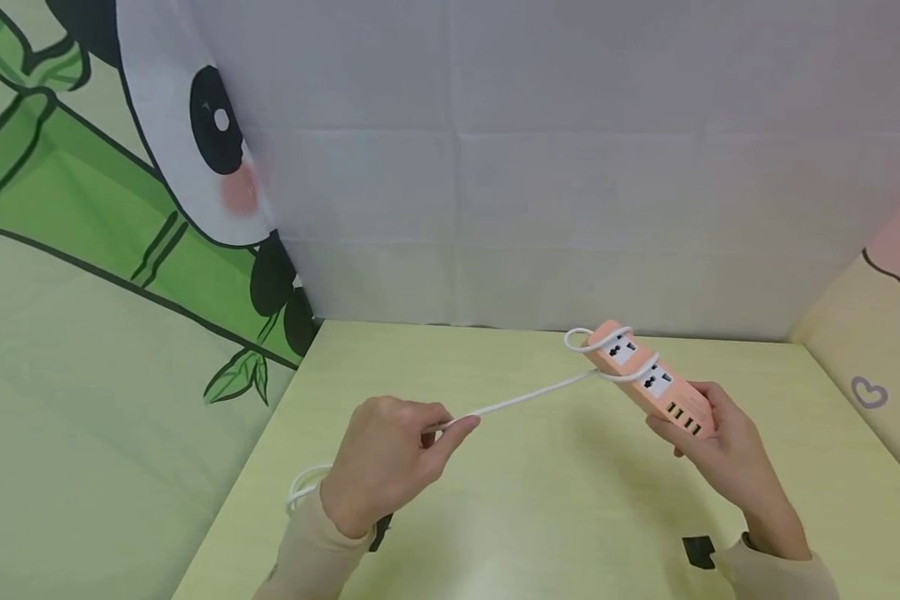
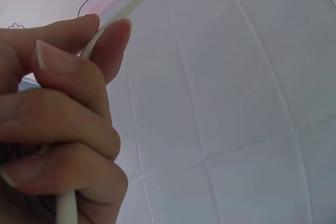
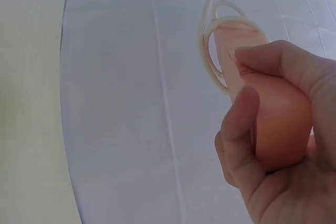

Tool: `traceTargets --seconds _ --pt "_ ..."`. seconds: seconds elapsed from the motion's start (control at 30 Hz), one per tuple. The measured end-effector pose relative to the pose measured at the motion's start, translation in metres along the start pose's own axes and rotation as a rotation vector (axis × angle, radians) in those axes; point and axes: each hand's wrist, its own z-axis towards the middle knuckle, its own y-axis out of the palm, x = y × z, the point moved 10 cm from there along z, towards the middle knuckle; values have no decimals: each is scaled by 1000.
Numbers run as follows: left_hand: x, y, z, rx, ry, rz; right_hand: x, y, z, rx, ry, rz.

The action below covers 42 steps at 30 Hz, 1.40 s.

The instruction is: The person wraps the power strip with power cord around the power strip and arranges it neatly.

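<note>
An orange power strip (image 1: 648,379) with white sockets and several USB ports is held at its lower end by my right hand (image 1: 727,450), raised above the table. Its white cord (image 1: 532,396) loops around the far half of the strip, then stretches left to my left hand (image 1: 390,458). The left thumb and forefinger pinch the cord, and the other fingers curl around it in the left wrist view. Past that hand, a loose loop of cord shows at the left wrist. In the right wrist view, fingers wrap the strip's end (image 3: 281,119) and the cord loops sit beyond them.
A pale yellow table (image 1: 540,500) lies below both hands. One black patch (image 1: 698,552) is near the right sleeve, and another dark piece (image 1: 381,533) is partly hidden by the left wrist. Printed cloth walls (image 1: 570,192) stand behind and at the sides.
</note>
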Motion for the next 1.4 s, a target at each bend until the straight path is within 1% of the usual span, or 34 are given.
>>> traceTargets --seconds 0.13,0.27,0.33,0.4,0.53,0.6,0.67,0.77,0.83,0.93,1.03,1.13,1.2,1.3,1.4 --pt "-2 1 -2 -3 -23 39 0 -3 0 23 17 -1" --pt "-6 -1 -4 0 -65 89 1 -4 0 34 31 -3" --pt "-6 -2 -4 5 -71 99 3 -4 0 37 40 -5" --pt "-3 -2 -4 9 -45 78 4 -4 1 38 48 -12" --pt "10 -2 -3 27 81 8 5 -1 2 30 68 -27" --pt "13 -4 -2 43 109 21 6 -1 2 29 77 -30" --pt "11 -5 -2 57 90 77 6 -1 2 31 83 -30" --pt "4 -5 -2 56 14 177 5 -1 2 37 83 -26" --pt "1 -5 -3 52 -24 217 5 -1 3 40 80 -26" --pt "1 -5 -3 53 -42 239 5 -1 3 41 77 -31" --pt "2 -4 -2 51 -33 244 5 -1 3 47 76 -36" --pt "7 -2 -1 33 0 230 6 -1 3 55 75 -39" --pt "11 -1 -1 18 37 214 5 -1 3 59 70 -42" --pt "21 0 -1 -1 119 174 5 1 3 58 68 -46" --pt "32 0 0 -20 218 131 6 2 4 47 73 -51"
